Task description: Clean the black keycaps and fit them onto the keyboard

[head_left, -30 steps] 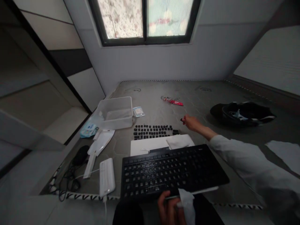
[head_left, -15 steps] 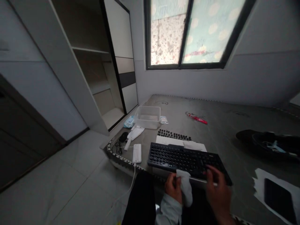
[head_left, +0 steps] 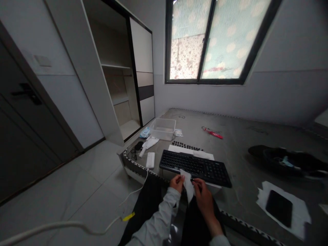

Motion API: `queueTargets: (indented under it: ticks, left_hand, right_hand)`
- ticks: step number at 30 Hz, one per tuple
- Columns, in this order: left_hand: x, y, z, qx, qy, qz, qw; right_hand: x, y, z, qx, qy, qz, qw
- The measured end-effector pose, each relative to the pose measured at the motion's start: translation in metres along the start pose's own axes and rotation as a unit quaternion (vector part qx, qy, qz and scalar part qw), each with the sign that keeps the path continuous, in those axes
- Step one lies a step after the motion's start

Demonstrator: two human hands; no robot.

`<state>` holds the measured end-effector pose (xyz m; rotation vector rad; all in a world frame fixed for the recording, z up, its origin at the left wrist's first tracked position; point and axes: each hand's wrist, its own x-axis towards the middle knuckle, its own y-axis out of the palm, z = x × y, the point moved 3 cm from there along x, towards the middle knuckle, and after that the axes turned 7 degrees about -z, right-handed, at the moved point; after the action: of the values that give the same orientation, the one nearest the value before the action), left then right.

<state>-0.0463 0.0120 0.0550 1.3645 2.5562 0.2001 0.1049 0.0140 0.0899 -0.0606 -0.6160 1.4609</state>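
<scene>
Just past both hands, the keyboard [head_left: 189,164] lies flat on a white panel [head_left: 176,148], likely for easy reach; left hand [head_left: 176,183] is closed in a pinch on a white cloth [head_left: 188,187], right hand [head_left: 202,193] pinches a small black piece [head_left: 192,180] against it — probably a keycap, too small to confirm. Farther out from the hands, loose keycaps [head_left: 185,146] sit in rows, presumably to keep their order. Surface is a grey, mattress-like bed [head_left: 232,143] — window [head_left: 200,44] ahead of the hands, open wardrobe [head_left: 141,48] and door [head_left: 33,136] to their left.
</scene>
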Motion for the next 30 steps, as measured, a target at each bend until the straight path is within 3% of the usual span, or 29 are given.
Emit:
queueTargets:
  ticks: [5, 14, 19, 26, 30]
  left_hand:
    - [-0.015, 0.009, 0.002, -0.008, 0.022, 0.048, 0.999]
    - [-0.025, 0.01, -0.006, -0.005, 0.06, 0.041, 0.997]
    - [-0.02, 0.006, -0.007, -0.01, 0.049, -0.021, 0.999]
    - [-0.004, 0.006, 0.006, -0.038, 0.004, -0.084, 0.996]
    - [0.0, 0.005, 0.008, -0.042, -0.03, -0.09, 0.995]
  right_hand:
    - [-0.001, 0.003, 0.005, 0.023, -0.013, 0.014, 1.0]
    - [0.002, -0.009, 0.009, 0.063, -0.045, 0.008, 0.997]
    - [-0.001, -0.006, 0.012, 0.082, -0.062, 0.07, 0.992]
    - [-0.001, -0.001, 0.013, 0.048, -0.043, 0.028, 0.998]
    - [0.003, -0.001, 0.011, 0.032, -0.027, 0.011, 0.999]
